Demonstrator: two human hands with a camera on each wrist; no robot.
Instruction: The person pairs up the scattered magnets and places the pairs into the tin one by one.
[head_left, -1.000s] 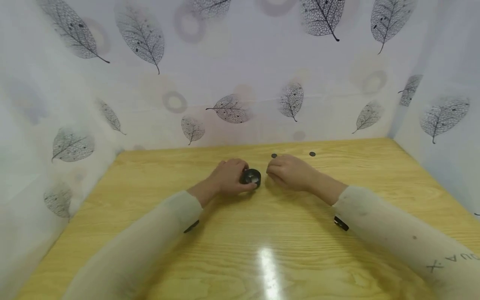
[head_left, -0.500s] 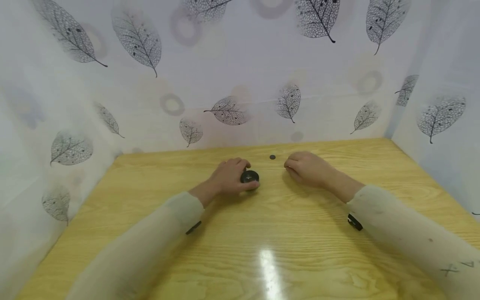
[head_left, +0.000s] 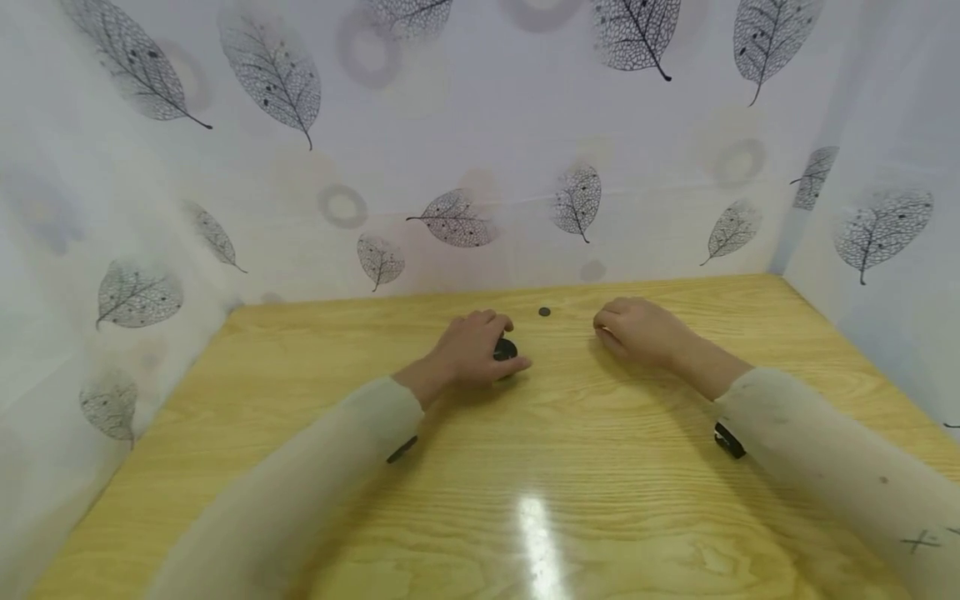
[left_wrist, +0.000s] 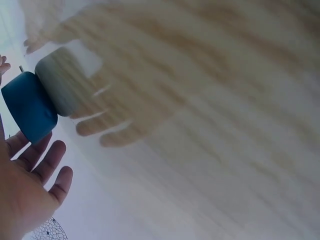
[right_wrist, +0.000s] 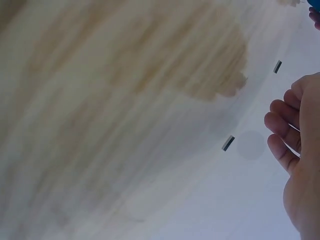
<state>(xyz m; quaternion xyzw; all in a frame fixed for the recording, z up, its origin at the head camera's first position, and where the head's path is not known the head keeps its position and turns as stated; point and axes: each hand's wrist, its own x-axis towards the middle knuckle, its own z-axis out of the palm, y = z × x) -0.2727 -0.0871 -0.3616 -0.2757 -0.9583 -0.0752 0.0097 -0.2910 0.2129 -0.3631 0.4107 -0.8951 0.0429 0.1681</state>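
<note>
My left hand (head_left: pixel 472 348) reaches around a short, dark round cylinder (head_left: pixel 505 348) on the table, index finger behind it and thumb stretched along its front. In the left wrist view the cylinder (left_wrist: pixel 30 105) looks blue, with a thin peg at its upper edge and its reflection beside it; the other fingers (left_wrist: pixel 47 155) are spread. To the right, my right hand (head_left: pixel 641 332) hovers low with loosely curled fingers, nothing visible in them. Two small dark discs, a nearer one (right_wrist: pixel 228 143) and a farther one (right_wrist: pixel 277 66), lie near it in the right wrist view.
The glossy wooden table (head_left: pixel 480 467) reflects the hands. A white curtain (head_left: pixel 300 183) printed with leaves stands behind it and on both sides. In the head view the left disc (head_left: pixel 544 312) lies near the back edge; the other is hidden behind my right hand.
My right hand has moved right, past the left disc, and now covers the right one. My left hand has shifted slightly right around the cylinder, its thumb now reaching past it.
</note>
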